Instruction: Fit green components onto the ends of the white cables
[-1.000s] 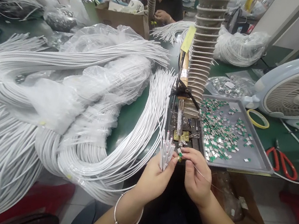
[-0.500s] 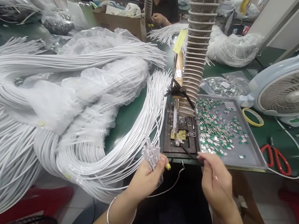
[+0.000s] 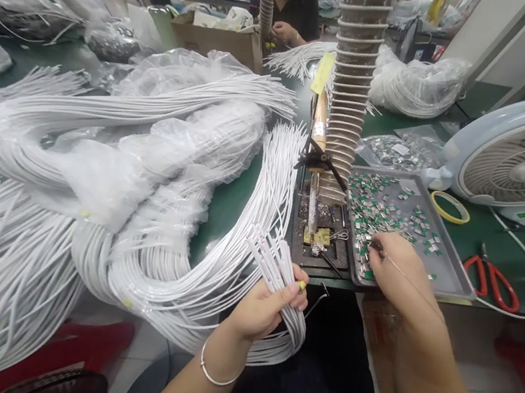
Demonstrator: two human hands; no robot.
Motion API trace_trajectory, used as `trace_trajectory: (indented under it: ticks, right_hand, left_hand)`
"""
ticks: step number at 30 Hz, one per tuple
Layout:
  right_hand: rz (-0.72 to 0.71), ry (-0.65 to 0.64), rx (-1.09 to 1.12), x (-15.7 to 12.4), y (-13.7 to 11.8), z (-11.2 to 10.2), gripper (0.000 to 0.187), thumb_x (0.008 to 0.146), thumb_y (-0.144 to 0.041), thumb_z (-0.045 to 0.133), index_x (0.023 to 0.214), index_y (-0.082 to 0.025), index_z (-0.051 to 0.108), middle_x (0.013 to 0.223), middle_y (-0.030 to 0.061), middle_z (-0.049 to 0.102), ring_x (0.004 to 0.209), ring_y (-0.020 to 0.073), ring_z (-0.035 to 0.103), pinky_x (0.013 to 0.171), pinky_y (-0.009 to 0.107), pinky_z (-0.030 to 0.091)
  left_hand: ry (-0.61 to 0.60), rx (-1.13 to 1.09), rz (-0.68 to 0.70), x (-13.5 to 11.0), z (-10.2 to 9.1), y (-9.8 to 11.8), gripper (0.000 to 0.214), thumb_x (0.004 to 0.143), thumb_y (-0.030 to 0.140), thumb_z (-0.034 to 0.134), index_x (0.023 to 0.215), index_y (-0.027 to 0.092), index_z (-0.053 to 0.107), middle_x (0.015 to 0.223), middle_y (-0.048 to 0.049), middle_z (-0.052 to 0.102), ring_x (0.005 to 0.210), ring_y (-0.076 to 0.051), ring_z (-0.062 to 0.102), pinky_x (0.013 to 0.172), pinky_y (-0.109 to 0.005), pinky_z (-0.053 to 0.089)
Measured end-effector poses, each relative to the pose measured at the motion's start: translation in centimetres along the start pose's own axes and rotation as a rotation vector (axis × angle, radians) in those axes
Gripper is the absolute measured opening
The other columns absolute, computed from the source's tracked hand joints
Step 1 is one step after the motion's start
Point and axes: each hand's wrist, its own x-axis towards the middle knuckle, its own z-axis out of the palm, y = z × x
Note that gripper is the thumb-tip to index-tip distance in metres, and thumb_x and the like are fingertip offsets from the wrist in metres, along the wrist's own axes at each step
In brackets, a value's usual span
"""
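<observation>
Lying from 11 to 1 o'clock of the right hand (image 3: 400,267), small green-and-silver boards (image 3: 371,209) were scattered across a gray tray (image 3: 451,280); the left hand (image 3: 268,306) was placed farther off, toward their 8 o'clock. A thin wire (image 3: 402,271) was pinched by the right fingertips; whether a board was also gripped could not be told. By the left hand, a bundle of white cables (image 3: 274,259) was clasped, its long axis aimed toward 11 o'clock, its ends uneven and some specked red.
</observation>
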Motion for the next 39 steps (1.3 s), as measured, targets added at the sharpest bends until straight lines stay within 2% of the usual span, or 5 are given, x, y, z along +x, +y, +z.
trace_trajectory:
  ticks: [9, 15, 19, 29, 39]
  right_hand:
    - [0.016, 0.051, -0.018, 0.0, -0.4, -0.2, 0.02, 0.076, -0.016, 0.042, 0.084, -0.017, 0.061, 0.084, 0.0097, 0.065, 0.08, 0.0233, 0.059, 0.066, 0.032, 0.043]
    - [-0.06, 0.297, 0.173, -0.9, -0.3, 0.3, 0.017, 0.082, -0.02, 0.042, 0.086, -0.018, 0.058, 0.079, 0.0075, 0.062, 0.074, 0.0201, 0.057, 0.068, 0.032, 0.045]
    - [-0.104, 0.377, 0.373, -2.4, -1.7, -0.3, 0.012, 0.085, -0.02, 0.044, 0.087, -0.02, 0.057, 0.08, 0.005, 0.06, 0.074, 0.0178, 0.057, 0.068, 0.031, 0.045]
    - [-0.24, 0.105, 0.818, -5.3, -5.6, -1.0, 0.01, 0.087, -0.017, 0.049, 0.089, -0.022, 0.057, 0.075, 0.0003, 0.058, 0.061, 0.0111, 0.055, 0.054, 0.024, 0.044]
    - [-0.218, 0.095, 0.947, -5.4, -5.7, -1.0, 0.012, 0.086, -0.017, 0.05, 0.091, -0.022, 0.06, 0.079, 0.0016, 0.06, 0.062, 0.0117, 0.057, 0.056, 0.024, 0.047]
  left_hand:
    - [0.13, -0.023, 0.041, 0.1, 0.3, -0.3, 0.02, 0.073, 0.024, 0.068, 0.087, 0.016, 0.058, 0.076, 0.0005, 0.053, 0.051, -0.005, 0.044, 0.055, -0.027, 0.035]
    - [0.197, 0.095, 0.058, 0.0, 0.4, -0.3, 0.025, 0.071, 0.03, 0.07, 0.084, 0.013, 0.058, 0.076, -0.0012, 0.054, 0.047, -0.004, 0.04, 0.049, -0.026, 0.03]
    - [0.156, 0.168, 0.033, -0.2, -0.1, -0.6, 0.027, 0.07, 0.034, 0.07, 0.079, 0.012, 0.059, 0.056, 0.0033, 0.047, 0.043, -0.005, 0.034, 0.046, -0.024, 0.025]
    - [0.018, 0.341, -0.02, -1.1, 0.0, -0.6, 0.033, 0.077, 0.044, 0.062, 0.079, 0.011, 0.06, 0.051, 0.0043, 0.041, 0.045, -0.006, 0.031, 0.045, -0.023, 0.023]
    - [0.007, 0.767, 0.012, -1.1, 0.2, -0.2, 0.033, 0.083, 0.046, 0.051, 0.08, 0.015, 0.062, 0.073, -0.0041, 0.057, 0.069, -0.015, 0.05, 0.066, -0.027, 0.04]
